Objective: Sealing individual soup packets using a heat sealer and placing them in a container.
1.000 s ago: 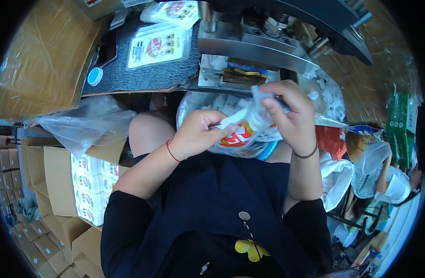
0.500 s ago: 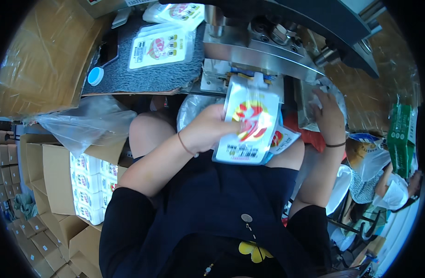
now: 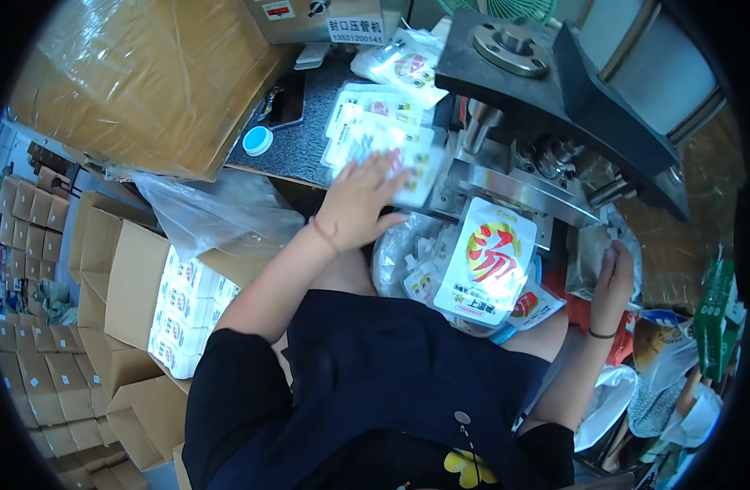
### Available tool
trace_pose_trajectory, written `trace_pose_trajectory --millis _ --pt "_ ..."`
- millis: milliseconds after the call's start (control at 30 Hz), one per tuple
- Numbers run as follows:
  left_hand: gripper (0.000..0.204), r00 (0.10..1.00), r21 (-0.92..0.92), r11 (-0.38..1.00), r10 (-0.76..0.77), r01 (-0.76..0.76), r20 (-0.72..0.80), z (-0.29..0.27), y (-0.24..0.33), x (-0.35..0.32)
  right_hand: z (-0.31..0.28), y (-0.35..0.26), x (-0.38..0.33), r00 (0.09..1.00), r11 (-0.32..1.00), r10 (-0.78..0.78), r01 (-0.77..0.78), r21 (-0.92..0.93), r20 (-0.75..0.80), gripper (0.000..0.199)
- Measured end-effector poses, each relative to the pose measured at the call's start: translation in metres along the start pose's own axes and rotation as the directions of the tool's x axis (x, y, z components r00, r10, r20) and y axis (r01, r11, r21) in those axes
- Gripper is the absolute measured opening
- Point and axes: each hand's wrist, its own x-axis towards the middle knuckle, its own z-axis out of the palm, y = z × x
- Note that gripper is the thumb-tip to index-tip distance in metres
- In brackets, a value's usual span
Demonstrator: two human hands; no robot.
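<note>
I'm looking at the white plastic pouch with the red and yellow round print point(image 3: 491, 263), standing upright under the silver metal sealing press point(image 3: 518, 175), its long axis running top to bottom, top edge tucked up at the press, bottom hanging over the clear bag of small white sachets point(image 3: 408, 257) in my lap. Neither hand is on it right now. My right hand point(image 3: 613, 282) is the nearer one, just beside the pouch's right edge, palm turned in, fingers point(image 3: 613, 260) straight and loosely together, holding nothing that I can see. My left hand point(image 3: 360, 204) is up and to the left of the pouch, spread flat with wide fingers point(image 3: 383, 167) pressing on the stack of flat white printed pouches point(image 3: 367, 135) lying on the dark grey desk point(image 3: 297, 139); that stack sits just left of the press. So the pouch lies between my two hands, closer to the right. Further out, a blue and white round lid point(image 3: 258, 140) rests on the desk near a big brown cardboard box wrapped in film point(image 3: 138, 73), and an open carton of white packets point(image 3: 183, 306) sits low on my left.
</note>
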Motion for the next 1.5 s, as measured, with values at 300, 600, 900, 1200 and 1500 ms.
trace_pose_trajectory --millis 300,600,900,1200,1500 --pt "0.041 0.98 0.105 0.989 -0.084 0.105 -0.182 0.008 -0.054 -0.001 -0.002 -0.075 0.024 0.952 0.977 -0.212 0.208 -0.039 -0.22 0.018" --pt "0.025 0.825 -0.509 0.765 -0.539 0.395 -0.171 0.108 0.018 -0.101 0.079 -0.125 -0.117 0.734 0.768 -0.64 0.622 0.154 0.227 0.056" --pt "0.02 0.696 -0.366 0.592 -0.617 0.718 0.367 0.155 -0.008 -0.128 0.289 -0.059 -0.135 0.272 0.975 0.168 -0.184 -0.12 0.947 0.075" --pt "0.015 0.734 -0.854 -0.394 -0.456 0.34 0.503 0.147 0.072 -0.085 0.188 -0.05 -0.137 0.747 0.993 -0.016 -0.067 0.099 0.665 0.051" --pt "0.035 0.781 -0.829 0.556 0.493 0.055 0.382 0.155 0.154 -0.083 0.168 0.127 -0.163 0.27 -0.333 0.616 -0.762 0.555 0.74 0.049"
